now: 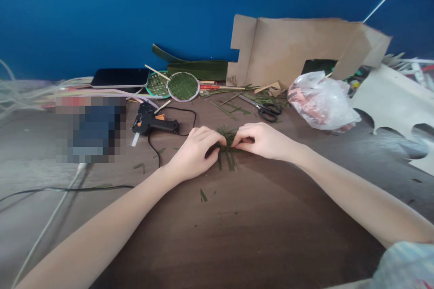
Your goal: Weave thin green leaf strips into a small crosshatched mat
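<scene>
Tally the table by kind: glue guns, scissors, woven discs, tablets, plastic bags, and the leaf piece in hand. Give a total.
Glue gun: 1
Scissors: 1
Woven discs: 2
Tablet: 1
Plastic bag: 1
Leaf piece: 1
Total: 7

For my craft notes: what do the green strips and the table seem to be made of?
The green strips, pinched by the left hand and right hand, look like cut leaf: flat, matte. The table looks like dark wood or laminate: grain streaks, dull sheen; I cannot tell which.
</scene>
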The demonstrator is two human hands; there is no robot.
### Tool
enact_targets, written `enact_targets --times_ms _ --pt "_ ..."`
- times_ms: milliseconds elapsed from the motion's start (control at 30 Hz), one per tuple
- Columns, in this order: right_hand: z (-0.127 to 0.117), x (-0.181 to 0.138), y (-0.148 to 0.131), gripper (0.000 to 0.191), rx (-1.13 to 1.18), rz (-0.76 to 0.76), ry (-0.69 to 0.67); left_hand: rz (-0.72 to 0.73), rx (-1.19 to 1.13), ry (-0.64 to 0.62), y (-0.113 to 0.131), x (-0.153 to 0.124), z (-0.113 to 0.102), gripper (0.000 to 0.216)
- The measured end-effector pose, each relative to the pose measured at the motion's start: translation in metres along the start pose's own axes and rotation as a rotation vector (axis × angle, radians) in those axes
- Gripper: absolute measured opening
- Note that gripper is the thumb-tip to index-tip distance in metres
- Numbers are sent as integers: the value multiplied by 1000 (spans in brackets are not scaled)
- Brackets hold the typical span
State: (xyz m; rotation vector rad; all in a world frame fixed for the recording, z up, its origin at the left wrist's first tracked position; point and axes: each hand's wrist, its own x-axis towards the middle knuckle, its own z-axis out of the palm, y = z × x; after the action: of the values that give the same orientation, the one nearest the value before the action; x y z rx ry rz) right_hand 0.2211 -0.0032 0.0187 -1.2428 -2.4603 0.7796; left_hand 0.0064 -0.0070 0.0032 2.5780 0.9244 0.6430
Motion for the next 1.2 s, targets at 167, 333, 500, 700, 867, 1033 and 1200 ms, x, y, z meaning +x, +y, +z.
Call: enact_targets --times_ms 167,333,500,700,867,1033,1200 --pt "1 0 1 14 26 -6 9 29 -47 -41 -1 0 1 22" --pt "0 0 0 15 37 15 0 9 -44 -46 -3 0 3 22" --pt "-2 -1 -1 16 35 21 -10 27 -27 -22 -2 -1 4 22" --pt "0 -1 2 15 62 72 -21 -61 -29 51 0 -1 1 21" --pt "0 -1 2 16 61 76 -21 -44 41 75 -5 -1 3 19" --pt "0 -1 0 16 69 84 -27 -6 128 65 -9 -2 5 24" --pt "-3 -2 1 16 73 71 -41 9 118 76 -11 -2 6 24"
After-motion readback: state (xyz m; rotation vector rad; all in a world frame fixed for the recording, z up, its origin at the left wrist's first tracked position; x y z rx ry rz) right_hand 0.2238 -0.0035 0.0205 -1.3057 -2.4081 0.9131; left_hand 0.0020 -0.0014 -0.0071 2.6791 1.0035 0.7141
